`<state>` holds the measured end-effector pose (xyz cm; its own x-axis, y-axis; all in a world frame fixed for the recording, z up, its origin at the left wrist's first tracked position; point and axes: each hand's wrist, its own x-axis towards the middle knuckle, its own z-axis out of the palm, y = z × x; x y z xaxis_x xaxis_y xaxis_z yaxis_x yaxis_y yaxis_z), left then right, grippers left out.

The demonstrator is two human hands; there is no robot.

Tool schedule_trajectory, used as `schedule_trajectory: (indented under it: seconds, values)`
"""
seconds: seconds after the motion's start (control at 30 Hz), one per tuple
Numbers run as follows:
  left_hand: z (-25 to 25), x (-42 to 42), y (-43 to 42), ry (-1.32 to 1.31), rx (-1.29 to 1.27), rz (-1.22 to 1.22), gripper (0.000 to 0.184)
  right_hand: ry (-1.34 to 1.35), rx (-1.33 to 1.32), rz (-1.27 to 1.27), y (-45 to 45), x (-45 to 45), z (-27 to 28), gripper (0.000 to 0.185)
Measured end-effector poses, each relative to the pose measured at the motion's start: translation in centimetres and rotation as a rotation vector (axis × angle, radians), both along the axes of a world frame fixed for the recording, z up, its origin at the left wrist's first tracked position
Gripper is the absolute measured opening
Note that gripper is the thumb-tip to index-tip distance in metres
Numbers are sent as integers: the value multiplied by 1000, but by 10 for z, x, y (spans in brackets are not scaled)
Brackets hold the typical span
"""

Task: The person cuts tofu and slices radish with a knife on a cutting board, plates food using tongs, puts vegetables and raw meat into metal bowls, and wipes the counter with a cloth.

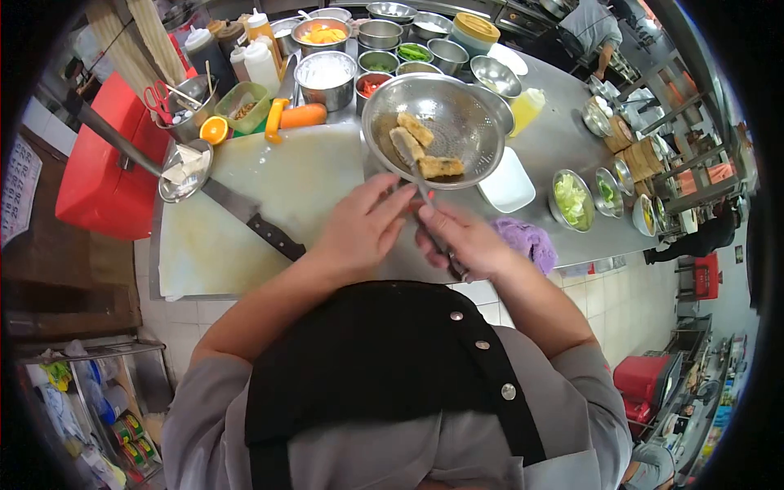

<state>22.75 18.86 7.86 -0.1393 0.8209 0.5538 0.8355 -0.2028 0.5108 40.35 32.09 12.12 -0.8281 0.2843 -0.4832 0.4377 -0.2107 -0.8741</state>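
Below the perforated steel colander [486,155], my right hand [465,237] is wrapped round a long dark-handled utensil, apparently tongs [441,247]. Their narrow metal end reaches up toward the colander's near rim. My left hand [359,224] is beside them, fingers stretched out and fingertips close to the tongs; blur hides whether they touch. Something small and red shows between the hands. Inside the colander lie several browned, fried-looking pieces [442,167]. A black-handled knife [278,237] rests on the white cutting board [212,261], left of my left hand.
A white dish [508,181] and purple cloth [525,242] lie to the right. Steel bowls, a carrot [303,116], a yellow-handled peeler [275,121] and squeeze bottles [260,65] stand behind the board. A bowl of lettuce [573,200] is further right. Another person [590,28] works at the back right.
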Motion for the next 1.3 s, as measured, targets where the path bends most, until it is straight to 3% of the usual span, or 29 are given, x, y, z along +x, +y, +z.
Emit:
schedule_trajectory:
  seconds: [0.13, 0.2, 0.3, 0.37, 0.53, 0.7, 0.83, 1.0, 1.07, 1.13, 1.23, 1.3]
  values:
    - [23, -16, -36, 7, -30, 190, 50, -50, 804, -65, 57, 4, 36, 48]
    - [19, -25, -51, -60, -59, 287, 51, -185, 1267, 76, 101, -4, 31, 46]
    - [8, -30, -66, -216, -86, 376, 49, -541, 1396, 282, 111, -37, 42, 44]
    - [6, -30, -73, -253, -81, 397, 47, -560, 1466, 333, 122, -56, 24, 41]
    - [-5, -40, -90, -233, -52, 439, 46, -498, 1419, 300, 135, -58, 25, 37]
    - [-22, -58, -111, -319, 2, 519, 41, -338, 1298, 34, 141, 26, 73, 35]
    - [-27, -69, -118, -398, 4, 554, 40, -373, 1273, -73, 138, 98, 89, 33]
    - [-24, -71, -106, -348, -2, 531, 40, -641, 1153, -65, 147, 139, 20, 37]
    - [-19, -70, -98, -355, -19, 490, 39, -653, 1153, -76, 154, 145, -26, 38]
    - [-15, -69, -94, -361, -18, 464, 39, -645, 1197, -95, 154, 143, -32, 39]
    - [-10, -72, -94, -366, -1, 461, 39, -585, 1248, -161, 148, 140, 6, 42]
    - [-12, -73, -95, -370, -2, 475, 39, -533, 1267, -180, 126, 117, 64, 43]
